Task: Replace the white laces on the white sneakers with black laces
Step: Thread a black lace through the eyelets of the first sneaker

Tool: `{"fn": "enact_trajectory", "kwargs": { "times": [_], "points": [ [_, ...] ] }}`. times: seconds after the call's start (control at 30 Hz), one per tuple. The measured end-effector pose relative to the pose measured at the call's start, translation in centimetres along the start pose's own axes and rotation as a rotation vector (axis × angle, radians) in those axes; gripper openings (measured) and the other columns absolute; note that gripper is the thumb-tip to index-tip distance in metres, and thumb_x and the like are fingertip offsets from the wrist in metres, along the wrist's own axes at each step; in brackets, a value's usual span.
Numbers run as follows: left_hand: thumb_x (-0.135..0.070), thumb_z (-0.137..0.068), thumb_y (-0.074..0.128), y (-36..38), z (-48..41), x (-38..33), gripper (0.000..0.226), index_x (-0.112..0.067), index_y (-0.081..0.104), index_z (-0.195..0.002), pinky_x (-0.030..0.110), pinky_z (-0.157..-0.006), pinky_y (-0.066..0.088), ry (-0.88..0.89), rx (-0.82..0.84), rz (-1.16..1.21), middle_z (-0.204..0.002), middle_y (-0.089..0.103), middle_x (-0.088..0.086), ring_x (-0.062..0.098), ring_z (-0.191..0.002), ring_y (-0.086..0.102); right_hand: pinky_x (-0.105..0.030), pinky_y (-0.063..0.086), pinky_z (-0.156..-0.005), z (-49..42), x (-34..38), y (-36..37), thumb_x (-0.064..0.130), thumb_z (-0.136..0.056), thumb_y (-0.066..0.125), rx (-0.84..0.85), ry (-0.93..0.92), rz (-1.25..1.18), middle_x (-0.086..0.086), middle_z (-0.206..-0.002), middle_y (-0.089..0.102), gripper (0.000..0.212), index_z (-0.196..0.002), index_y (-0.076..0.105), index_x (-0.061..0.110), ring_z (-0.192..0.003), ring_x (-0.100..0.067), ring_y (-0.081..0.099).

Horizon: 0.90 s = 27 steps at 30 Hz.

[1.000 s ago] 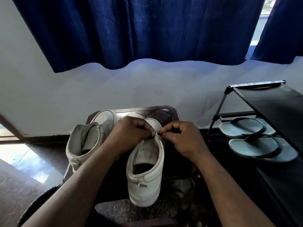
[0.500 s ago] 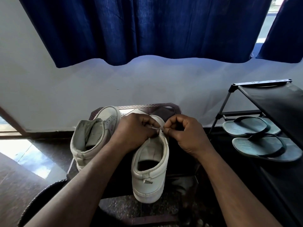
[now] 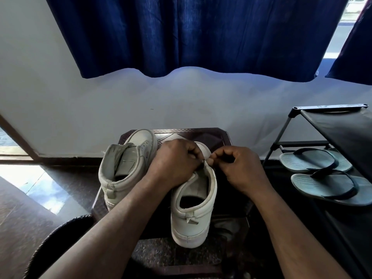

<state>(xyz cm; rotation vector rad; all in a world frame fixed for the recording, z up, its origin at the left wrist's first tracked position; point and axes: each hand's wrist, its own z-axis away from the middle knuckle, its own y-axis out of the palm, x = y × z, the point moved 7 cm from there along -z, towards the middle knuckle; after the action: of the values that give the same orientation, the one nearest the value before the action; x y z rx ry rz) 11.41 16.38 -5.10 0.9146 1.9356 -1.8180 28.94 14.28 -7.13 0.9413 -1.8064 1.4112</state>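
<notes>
Left sneaker (image 3: pixel 128 168): far left of worktop (image 3: pixel 219 135), untouched. Right sneaker (image 3: pixel 194 200): centre; left hand (image 3: pixel 175 164) and right hand (image 3: pixel 239 168) both closed, pinching white lace (image 3: pixel 205 161) at upper eyelets. Advice: brace shoe, draw lace out evenly; black laces not visible.

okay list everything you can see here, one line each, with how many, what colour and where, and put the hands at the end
sneakers: two, white, on the small table; one under the hands, the other beside it to the left
small table: one, dark patterned top, by the wall
flip-flops: two, pale blue-grey with dark straps, on the rack's lower shelf
shoe rack: one, black, at right
curtains: dark blue, above
left hand: pinching something pale at the nearer sneaker's lacing
right hand: pinching at the same spot
</notes>
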Motion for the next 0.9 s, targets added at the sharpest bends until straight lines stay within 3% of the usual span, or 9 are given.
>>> {"fn": "enact_trajectory", "kwargs": {
  "times": [0.1, 0.23, 0.37, 0.47, 0.57, 0.7, 0.8, 0.9],
  "points": [
    [-0.024, -0.08, 0.077, -0.2, -0.2, 0.0, 0.008, -0.032, 0.078, -0.08, 0.006, -0.062, 0.039, 0.012, 0.042, 0.008, -0.076, 0.071, -0.016, -0.006, -0.076, 0.063, -0.008, 0.047, -0.07, 0.0, -0.3, 0.2, 0.021, -0.082, 0.087, 0.016, 0.016, -0.037, 0.016, -0.077, 0.076, 0.007, -0.08, 0.081, 0.023, -0.072, 0.004, 0.069],
    [-0.023, -0.087, 0.073, 0.5, -0.2, -0.4, 0.007, -0.029, 0.076, -0.083, 0.026, -0.079, 0.05, 0.035, 0.026, -0.028, -0.086, 0.07, -0.011, 0.008, -0.086, 0.065, -0.021, 0.053, -0.077, -0.1, -0.5, 0.7, 0.02, -0.086, 0.083, 0.002, 0.027, -0.069, 0.014, -0.081, 0.077, 0.006, -0.083, 0.08, 0.025, -0.079, -0.002, 0.071],
    [-0.015, -0.088, 0.065, 0.8, -0.7, 0.2, 0.019, -0.031, 0.065, -0.077, 0.031, -0.077, 0.048, 0.001, 0.052, 0.003, -0.093, 0.068, -0.007, 0.018, -0.093, 0.064, -0.032, 0.057, -0.084, 0.3, 0.9, 1.2, 0.029, -0.09, 0.08, -0.004, -0.047, -0.167, 0.013, -0.097, 0.077, 0.007, -0.096, 0.079, 0.028, -0.092, -0.009, 0.072],
    [-0.005, -0.088, 0.06, 0.4, -0.7, 1.1, 0.019, -0.02, 0.068, -0.08, 0.028, -0.066, 0.044, -0.081, 0.038, 0.123, -0.08, 0.068, -0.005, 0.016, -0.08, 0.062, -0.032, 0.057, -0.086, 0.7, 1.8, 1.9, 0.03, -0.092, 0.078, 0.018, -0.062, -0.186, 0.015, -0.103, 0.076, 0.012, -0.103, 0.077, 0.028, -0.096, -0.006, 0.071],
    [-0.015, -0.096, 0.065, 0.6, -0.4, 2.4, 0.015, -0.02, 0.07, -0.083, 0.026, -0.06, 0.041, -0.224, 0.005, 0.357, -0.063, 0.061, -0.012, 0.009, -0.06, 0.053, -0.033, 0.056, -0.088, 0.4, 1.2, 2.0, 0.025, -0.091, 0.078, 0.019, 0.002, -0.17, 0.017, -0.1, 0.076, 0.01, -0.1, 0.077, 0.029, -0.095, -0.001, 0.07],
    [-0.017, -0.104, 0.063, 0.6, -0.4, 3.6, 0.019, -0.015, 0.064, -0.085, 0.02, -0.044, 0.037, -0.343, -0.038, 0.787, -0.054, 0.05, -0.007, 0.005, -0.04, 0.039, -0.02, 0.052, -0.084, 0.3, 1.3, 2.0, 0.021, -0.091, 0.078, 0.024, 0.006, -0.161, 0.018, -0.1, 0.076, 0.011, -0.1, 0.078, 0.028, -0.095, 0.002, 0.069],
    [-0.017, -0.104, 0.063, 0.3, -0.5, 2.8, 0.016, -0.015, 0.064, -0.088, 0.017, -0.044, 0.037, -0.265, 0.022, 0.839, -0.058, 0.048, -0.01, 0.004, -0.045, 0.037, -0.012, 0.05, -0.078, 0.3, 1.2, 2.0, 0.024, -0.091, 0.078, 0.0, 0.014, -0.167, 0.014, -0.098, 0.077, 0.007, -0.097, 0.08, 0.026, -0.091, 0.002, 0.07],
    [-0.018, -0.102, 0.066, 0.4, -0.7, 3.0, 0.016, -0.017, 0.066, -0.087, 0.019, -0.049, 0.04, -0.238, 0.029, 0.822, -0.066, 0.052, -0.006, 0.007, -0.051, 0.04, -0.015, 0.051, -0.079, 0.0, 1.1, 2.2, 0.025, -0.09, 0.079, -0.018, 0.036, -0.179, 0.012, -0.098, 0.077, 0.005, -0.095, 0.082, 0.025, -0.091, -0.001, 0.071]
  ]
}}
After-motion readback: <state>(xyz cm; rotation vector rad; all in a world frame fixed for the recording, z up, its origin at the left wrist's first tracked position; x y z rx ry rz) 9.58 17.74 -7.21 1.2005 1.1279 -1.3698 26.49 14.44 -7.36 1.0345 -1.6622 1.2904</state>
